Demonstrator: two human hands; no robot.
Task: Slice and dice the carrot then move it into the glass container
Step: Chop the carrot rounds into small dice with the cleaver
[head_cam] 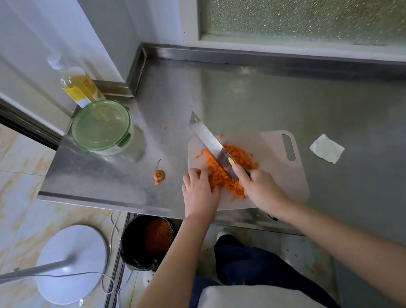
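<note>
Dicing looks near done: carrot is a heap of small orange cubes at the middle-left of the cutting board, a few bits scattered off it toward 11 o'clock. Right hand is wrapped round the handle of the knife, blade angled to 11 o'clock over the heap. Left hand is palm down at 9 o'clock of the heap, fingers bent into the dice; can't tell if it pinches any. Cut-off carrot top lies at 9 o'clock off the board. Glass container at 10 o'clock, well apart, green lid on, so the transfer is not started. Steel counter, oil bottle behind the container, paper scrap at 3 o'clock. Frosted window at 12. Bin under the counter edge, white round stand base on the tiled floor
</note>
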